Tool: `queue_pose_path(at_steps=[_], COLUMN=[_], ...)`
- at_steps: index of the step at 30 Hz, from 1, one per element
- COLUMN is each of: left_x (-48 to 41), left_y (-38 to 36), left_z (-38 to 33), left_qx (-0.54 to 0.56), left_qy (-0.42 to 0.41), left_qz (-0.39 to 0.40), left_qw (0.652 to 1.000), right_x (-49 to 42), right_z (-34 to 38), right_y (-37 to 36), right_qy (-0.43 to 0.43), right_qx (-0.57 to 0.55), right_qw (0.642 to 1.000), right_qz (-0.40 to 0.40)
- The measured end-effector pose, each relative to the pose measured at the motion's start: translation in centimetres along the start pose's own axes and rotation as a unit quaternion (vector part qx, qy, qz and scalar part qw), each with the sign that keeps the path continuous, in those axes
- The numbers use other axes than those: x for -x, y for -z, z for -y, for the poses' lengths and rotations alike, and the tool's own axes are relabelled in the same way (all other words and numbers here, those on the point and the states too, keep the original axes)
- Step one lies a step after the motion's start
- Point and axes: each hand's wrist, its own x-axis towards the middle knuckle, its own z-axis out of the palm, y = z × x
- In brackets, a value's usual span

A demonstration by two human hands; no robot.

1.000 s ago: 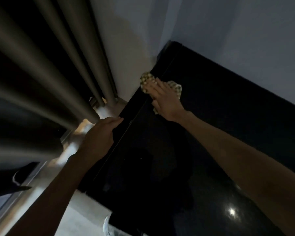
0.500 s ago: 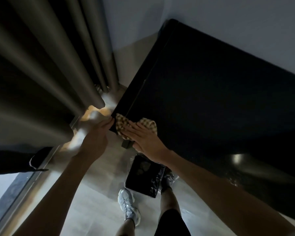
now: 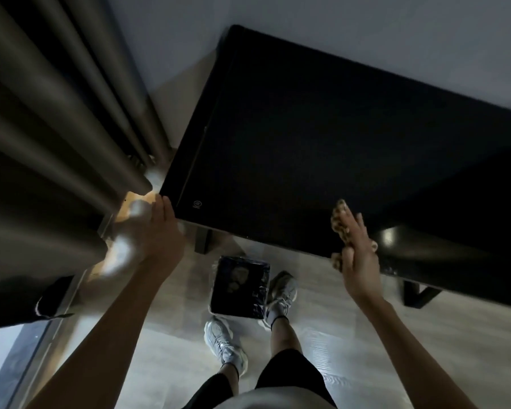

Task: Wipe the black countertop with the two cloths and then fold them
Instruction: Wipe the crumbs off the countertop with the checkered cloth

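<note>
Head view, looking down at a dim room corner. Far left: heavy dark curtain (image 3: 56,128) in vertical folds, ending just above a pale wooden floor (image 3: 351,349) with a bright patch of light at its foot. Next, the left hand (image 3: 154,231) reaches to the near left corner of the black countertop (image 3: 307,143); one straight digit lies against that corner, and the other fingers are lost in the glare, so whether the hand grasps the edge cannot be told. A small round logo (image 3: 197,203) sits on the top just right of this corner, above a dark leg (image 3: 202,240). Centre: the countertop runs from the near edge back to a pale wall (image 3: 337,22). On the floor in front of it stands a bin (image 3: 241,287) with a black liner, between the person's two pale trainers: left shoe (image 3: 224,345) nearer, right shoe (image 3: 281,296) touching the bin's right side. Right: the checked cloth (image 3: 339,216) lies on the countertop's near edge, under the right hand (image 3: 357,255). Its fingers (image 3: 356,228) are straight and together, pressing the cloth flat, with fabric showing beyond the fingertips and beside the thumb.
</note>
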Motion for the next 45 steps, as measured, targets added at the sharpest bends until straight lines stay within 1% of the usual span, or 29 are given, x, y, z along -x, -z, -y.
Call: queue_pose_path(at_steps=[1, 2, 4, 7, 8, 10, 13, 17, 20, 24, 27, 29, 31, 33, 35, 37, 38, 39, 40, 42, 43, 44, 45], left_x=[0.0, -0.2, 0.3, 0.7, 0.7, 0.6, 0.8, 0.7, 0.4, -0.1, -0.6, -1.0, -0.9, -0.3, 0.5, 1.1, 1.2, 1.3, 1.5, 1.9, 2.0, 2.1, 2.1], left_y=[-0.5, -0.5, -0.3, 0.2, 0.1, 0.3, 0.7, 1.6, 2.3, 2.5, 2.5, 2.5, 2.7, 3.1, 3.4, 4.0, 4.2, 4.3, 4.6, 4.7, 5.0, 5.0, 4.8], left_z=[0.4, 0.3, -0.1, -0.4, -0.1, 0.0, 0.3, 0.7, 0.8, 2.2, 3.3, 3.4, 3.2, 2.4, 1.3, -0.1, -0.7, -1.5, -2.0, -1.8, -2.1, -2.4, -2.1], left_qx=[-0.013, -0.009, -0.046, -0.093, -0.095, -0.096, -0.086, -0.08, -0.095, -0.064, -0.051, -0.051, -0.055, -0.088, -0.178, -0.285, -0.331, -0.375, -0.431, -0.48, -0.496, -0.493, -0.448], left_qy=[-0.017, -0.022, -0.026, -0.038, -0.036, -0.034, -0.036, -0.053, -0.063, -0.087, -0.105, -0.112, -0.109, -0.094, -0.091, -0.09, -0.103, -0.121, -0.152, -0.211, -0.219, -0.213, -0.164], left_qz=[-0.005, 0.006, 0.004, -0.001, -0.003, 0.002, 0.015, 0.035, 0.052, 0.074, 0.091, 0.105, 0.114, 0.11, 0.104, 0.11, 0.118, 0.124, 0.132, 0.176, 0.17, 0.151, 0.158], left_qw=[1.0, 1.0, 0.999, 0.995, 0.995, 0.995, 0.996, 0.995, 0.992, 0.991, 0.989, 0.987, 0.986, 0.986, 0.974, 0.948, 0.931, 0.911, 0.879, 0.834, 0.823, 0.83, 0.865], right_x=[0.4, 0.7, 0.7, -0.1, -0.3, -0.6, -1.6, -3.7, -5.1, -5.6, -5.9, -6.1, -5.9, -5.1, -3.7, -1.9, -1.0, -0.3, 0.0, -0.1, -0.4, -0.8, -1.2], right_z=[-2.3, -3.8, -5.2, -4.5, -3.7, -1.9, 1.9, 7.2, 9.6, 10.6, 10.7, 10.7, 10.4, 10.0, 9.8, 9.5, 9.5, 9.4, 9.6, 9.7, 9.7, 9.5, 9.2], right_y=[0.0, -0.4, -1.5, -3.0, -3.8, -5.9, -10.5, -15.1, -16.4, -18.4, -19.3, -19.0, -18.0, -16.5, -14.7, -12.6, -11.5, -10.5, -9.6, -7.8, -6.9, -6.1, -5.4], right_qy=[-0.015, -0.015, 0.0, 0.003, 0.016, 0.067, 0.154, 0.273, 0.309, 0.357, 0.397, 0.428, 0.459, 0.473, 0.45, 0.394, 0.368, 0.347, 0.33, 0.296, 0.282, 0.267, 0.246], right_qx=[0.069, 0.136, 0.226, 0.271, 0.287, 0.321, 0.328, 0.305, 0.347, 0.39, 0.394, 0.381, 0.375, 0.354, 0.309, 0.286, 0.265, 0.23, 0.191, 0.132, 0.118, 0.118, 0.131], right_qw=[0.997, 0.989, 0.972, 0.961, 0.956, 0.939, 0.913, 0.888, 0.854, 0.821, 0.803, 0.788, 0.762, 0.748, 0.762, 0.773, 0.787, 0.814, 0.846, 0.904, 0.926, 0.942, 0.952], right_qz=[0.025, 0.047, 0.065, 0.054, 0.059, 0.104, 0.188, 0.209, 0.234, 0.217, 0.207, 0.227, 0.261, 0.302, 0.348, 0.406, 0.418, 0.406, 0.373, 0.28, 0.222, 0.167, 0.124])
